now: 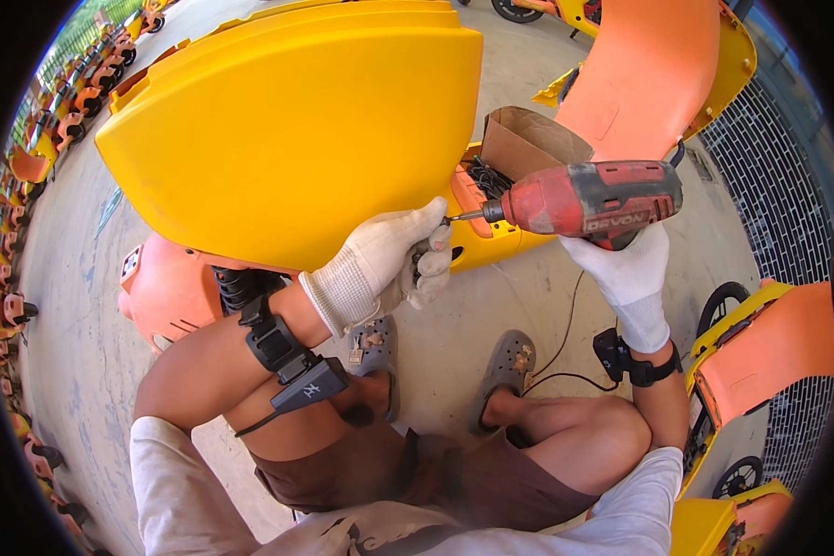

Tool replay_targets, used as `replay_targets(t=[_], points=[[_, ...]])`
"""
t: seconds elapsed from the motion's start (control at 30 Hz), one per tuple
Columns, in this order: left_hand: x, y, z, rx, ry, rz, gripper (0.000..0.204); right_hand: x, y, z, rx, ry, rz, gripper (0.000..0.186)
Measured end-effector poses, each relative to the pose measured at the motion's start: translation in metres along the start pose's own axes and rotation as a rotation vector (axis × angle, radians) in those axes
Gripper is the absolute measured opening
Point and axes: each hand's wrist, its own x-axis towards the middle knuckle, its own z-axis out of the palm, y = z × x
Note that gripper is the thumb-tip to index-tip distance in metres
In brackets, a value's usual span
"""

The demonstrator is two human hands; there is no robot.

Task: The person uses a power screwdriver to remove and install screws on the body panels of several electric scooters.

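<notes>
Surface: pale grey concrete floor (pixel 83 352), stained in places. Setting: outdoor yard, rows of small orange-and-yellow ride-on vehicles (pixel 28 167) along the left rim, more yellow and orange bodies (pixel 760 361) at right, dark grid-patterned paving (pixel 778 185) beyond them. Crouched on the floor, grey perforated clogs (pixel 505 366) flat on the concrete below the work.

Work item: large yellow plastic shell (pixel 287 139), curved, tilted up and toward the left, filling the upper centre. Orange body section (pixel 171 287) beneath its lower left edge. Open brown cardboard box (pixel 528 139) just beyond the shell's right edge; orange panel (pixel 644 74) upright behind it.

Tool: red cordless drill (pixel 588 199), worn and scuffed. Long axis nearly horizontal, dipping slightly to the left. Bit end pointed left at the lower right edge of the yellow shell, tip just at the gloved fingers. Handle directed downward.

Right hand (pixel 630 269): white knit glove, closed around the drill handle from below. Black strap-on device at the wrist.

Left hand (pixel 389 264): white knit glove, fingers curled and pinched together at the bit tip against the shell edge. Whatever small part sits between the fingers: too small to identify. Black strap-on device with cable (pixel 292 366) on the forearm.
</notes>
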Motion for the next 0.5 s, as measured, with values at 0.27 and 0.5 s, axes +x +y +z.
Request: replay_targets(t=[0.27,0.5], points=[[-0.0011,0.0022,0.0037,0.031,0.063,-0.018,0.038,0.0002,-0.0005,0.0031,-0.055,0.029,-0.043,0.043],[-0.0020,0.0025,0.0018,0.040,0.056,-0.058,0.037,-0.0007,0.0040,0.0035,-0.087,-0.015,-0.019,0.044]])
